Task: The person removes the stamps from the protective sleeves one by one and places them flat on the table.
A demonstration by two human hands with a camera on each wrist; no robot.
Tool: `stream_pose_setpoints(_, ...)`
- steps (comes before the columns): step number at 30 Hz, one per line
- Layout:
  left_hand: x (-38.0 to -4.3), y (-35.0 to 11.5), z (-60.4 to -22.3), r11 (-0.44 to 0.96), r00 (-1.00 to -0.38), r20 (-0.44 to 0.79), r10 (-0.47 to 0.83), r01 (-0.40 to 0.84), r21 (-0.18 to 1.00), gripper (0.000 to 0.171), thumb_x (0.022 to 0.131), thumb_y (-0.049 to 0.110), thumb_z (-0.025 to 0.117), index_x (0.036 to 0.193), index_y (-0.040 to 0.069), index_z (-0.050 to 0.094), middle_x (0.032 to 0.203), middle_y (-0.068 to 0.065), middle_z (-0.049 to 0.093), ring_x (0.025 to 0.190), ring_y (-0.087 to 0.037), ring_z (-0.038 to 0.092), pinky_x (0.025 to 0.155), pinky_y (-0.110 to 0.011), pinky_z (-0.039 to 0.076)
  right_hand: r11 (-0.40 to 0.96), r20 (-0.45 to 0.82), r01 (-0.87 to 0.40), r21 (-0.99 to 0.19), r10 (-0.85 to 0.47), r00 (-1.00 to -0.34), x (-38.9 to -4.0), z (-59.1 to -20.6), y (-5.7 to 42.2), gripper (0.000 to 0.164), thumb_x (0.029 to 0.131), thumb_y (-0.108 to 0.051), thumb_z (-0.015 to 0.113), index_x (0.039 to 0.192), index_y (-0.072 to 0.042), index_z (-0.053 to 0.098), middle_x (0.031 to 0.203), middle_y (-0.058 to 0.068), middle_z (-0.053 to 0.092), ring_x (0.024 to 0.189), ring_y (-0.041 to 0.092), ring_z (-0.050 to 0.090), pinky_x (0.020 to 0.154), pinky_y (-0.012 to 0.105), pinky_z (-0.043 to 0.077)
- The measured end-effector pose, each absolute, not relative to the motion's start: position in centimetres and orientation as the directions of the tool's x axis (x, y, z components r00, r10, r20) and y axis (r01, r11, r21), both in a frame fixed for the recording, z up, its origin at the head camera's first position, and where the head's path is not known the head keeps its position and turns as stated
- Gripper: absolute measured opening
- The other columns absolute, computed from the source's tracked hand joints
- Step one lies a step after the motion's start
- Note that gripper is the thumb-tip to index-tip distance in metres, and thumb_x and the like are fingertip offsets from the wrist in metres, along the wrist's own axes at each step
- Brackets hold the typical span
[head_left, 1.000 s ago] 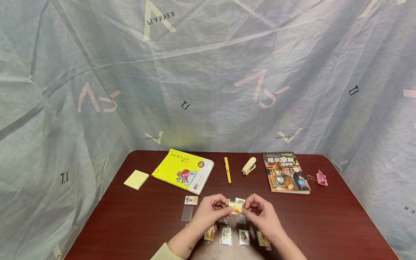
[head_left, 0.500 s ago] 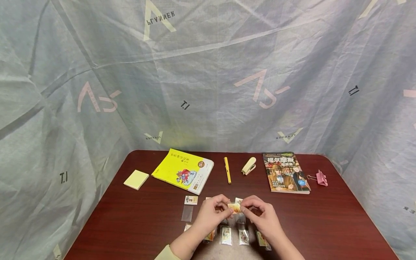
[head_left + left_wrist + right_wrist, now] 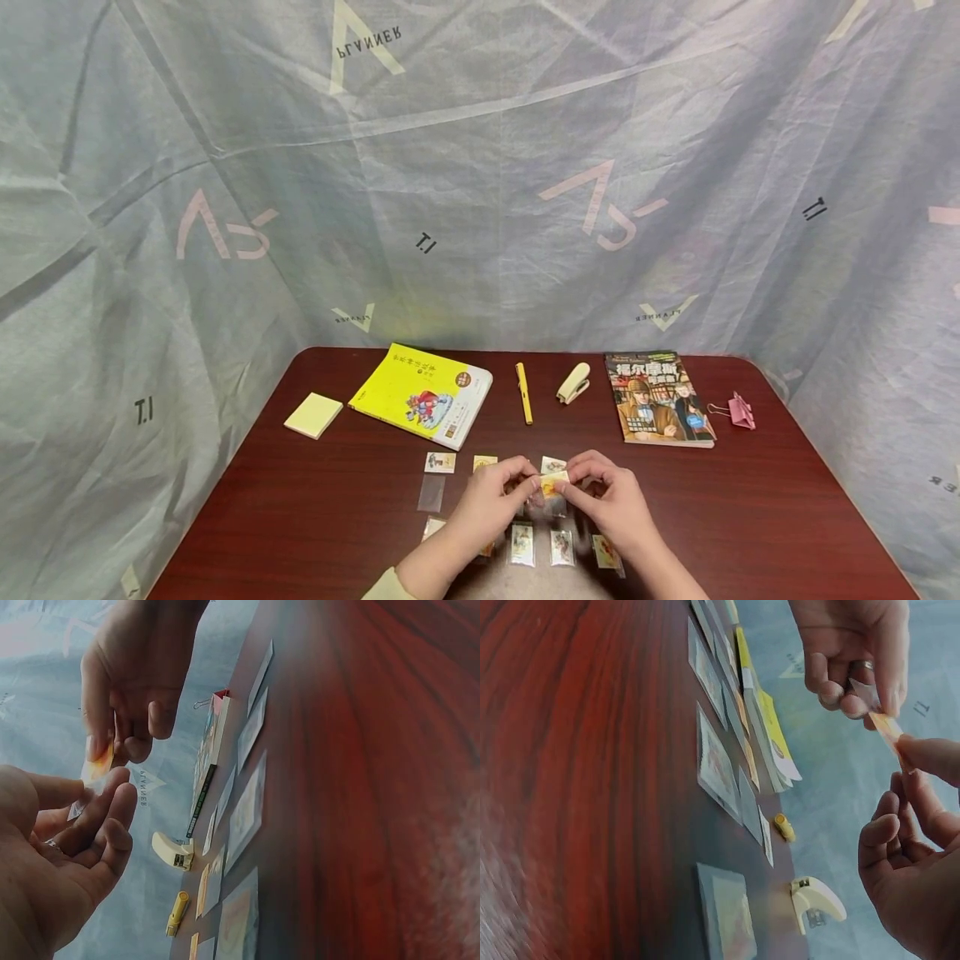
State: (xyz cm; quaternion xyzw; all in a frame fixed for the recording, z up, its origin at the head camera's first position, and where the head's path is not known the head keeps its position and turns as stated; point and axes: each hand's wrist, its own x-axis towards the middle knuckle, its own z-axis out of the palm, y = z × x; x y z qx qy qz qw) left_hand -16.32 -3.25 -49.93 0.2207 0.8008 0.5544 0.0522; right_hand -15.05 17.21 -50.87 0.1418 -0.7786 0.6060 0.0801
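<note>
Picture card: a small yellow-orange card is held above the near middle of the surface.
Left hand: its fingers pinch a small clear sleeve at the card's left end; the hand faces its partner.
Right hand: thumb and fingers of the hand grip the card's right side.
Card and sleeve: they meet between the hands; whether the card sits partly inside cannot be told.
Risk: the thin card could bend or crease if pushed against the sleeve's edge off-line; a loose pinch could drop either piece among the sleeved cards in the near row.
Backdrop: the grey cloth repeats "PLANNER", printed inverted, and "T.I".
Yellow book: the far-left volume carries a title that seems to read 世界神话故事; smaller print is illegible.
Illustrated book: the far-right cover reads 福尔摩斯, its lesser lines too small to make out.
</note>
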Motion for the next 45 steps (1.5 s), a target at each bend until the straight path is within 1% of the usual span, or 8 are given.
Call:
stream_pose_setpoints(3,-16.3,-3.3,-49.9,0.308,-0.897,0.161,0.412,0.303,0.902,0.013,0.091,0.028,0.059,0.088,0.018,0.066,0.074,0.001,0.069,0.067,-0.02,0.066,0.055,-0.019,0.047,0.215,0.27,-0.287,-0.934,-0.106,-0.957,-15.2,-50.8,17.6,0.012,0.076,-0.007,0.075,0.076,-0.002,0.064,0.092,0.014,0.062,0.072,0.017,0.059,0.056,0.028,0.05)
stream_pose_setpoints(7,-16.4,-3.3,-50.2,0.367,-0.901,0.203,0.383,0.35,0.862,0.013,0.089,0.028,0.062,0.086,0.017,0.068,0.077,0.005,0.066,0.068,-0.009,0.06,0.06,-0.018,0.045,0.229,0.193,-0.199,-0.953,-0.051,-0.98,-15.5,-50.6,18.2,0.015,0.076,-0.012,0.077,0.076,-0.002,0.065,0.087,0.011,0.064,0.072,0.014,0.059,0.061,0.027,0.05)
stream_pose_setpoints(14,-16.6,-2.7,-51.0,0.457,-0.952,0.182,0.244,0.278,0.845,0.008,0.084,0.024,0.068,0.081,0.019,0.073,0.078,0.013,0.059,0.069,0.0,0.049,0.061,-0.019,0.041,0.299,-0.002,0.043,-0.953,0.138,-0.99,-16.7,-50.8,20.0,0.028,0.073,-0.029,0.079,0.08,-0.005,0.066,0.066,0.0,0.057,0.05,0.009,0.044,0.045,0.026,0.04)
stream_pose_setpoints(20,-16.7,-0.8,-51.2,0.438,-0.974,0.129,0.186,0.2,0.877,0.006,0.08,0.013,0.07,0.075,0.012,0.074,0.072,0.009,0.067,0.066,0.002,0.055,0.061,-0.019,0.044,0.46,-0.113,0.203,-0.864,0.214,-0.97,-18.4,-51.8,21.7,0.027,0.078,-0.027,0.075,0.077,-0.003,0.064,0.057,0.0,0.056,0.049,0.012,0.048,0.046,0.027,0.039)
stream_pose_setpoints(30,-16.4,3.4,-51.2,0.579,-0.99,0.107,0.093,0.141,0.803,0.022,0.074,0.013,0.072,0.06,0.019,0.057,0.05,0.014,0.05,0.044,0.001,0.044,0.046,-0.019,0.037,0.68,-0.191,0.261,-0.685,0.178,-0.965,-19.2,-52.3,22.5,0.025,0.08,-0.026,0.071,0.067,-0.006,0.064,0.056,0.003,0.063,0.043,0.016,0.052,0.041,0.03,0.04)
stream_pose_setpoints(35,-16.7,5.3,-51.7,0.712,-0.98,0.164,0.111,0.194,0.675,0.028,0.078,0.017,0.069,0.059,0.019,0.048,0.051,0.008,0.046,0.047,-0.007,0.045,0.044,-0.024,0.035,0.744,-0.201,0.265,-0.613,0.178,-0.963,-19.3,-52.2,22.5,0.028,0.078,-0.031,0.072,0.065,-0.008,0.063,0.053,0.001,0.061,0.041,0.015,0.051,0.041,0.029,0.039)
stream_pose_setpoints(40,-16.9,6.8,-52.4,0.868,-0.966,0.229,0.117,0.212,0.45,0.021,0.075,0.025,0.069,0.06,0.017,0.056,0.057,0.001,0.057,0.054,-0.017,0.057,0.045,-0.032,0.039,0.779,-0.197,0.258,-0.571,0.175,-0.965,-19.4,-52.2,22.6,0.031,0.076,-0.035,0.074,0.064,-0.01,0.062,0.053,0.0,0.06,0.044,0.016,0.051,0.042,0.03,0.039)
stream_pose_setpoints(45,-17.0,7.6,-52.8,0.929,-0.972,0.193,0.137,0.194,0.314,0.021,0.067,0.029,0.07,0.054,0.02,0.056,0.058,0.002,0.059,0.053,-0.016,0.056,0.042,-0.034,0.037,0.811,-0.18,0.227,-0.54,0.152,-0.972,-19.8,-52.2,22.8,0.033,0.073,-0.041,0.076,0.069,-0.011,0.062,0.059,-0.001,0.06,0.053,0.017,0.052,0.048,0.03,0.039)
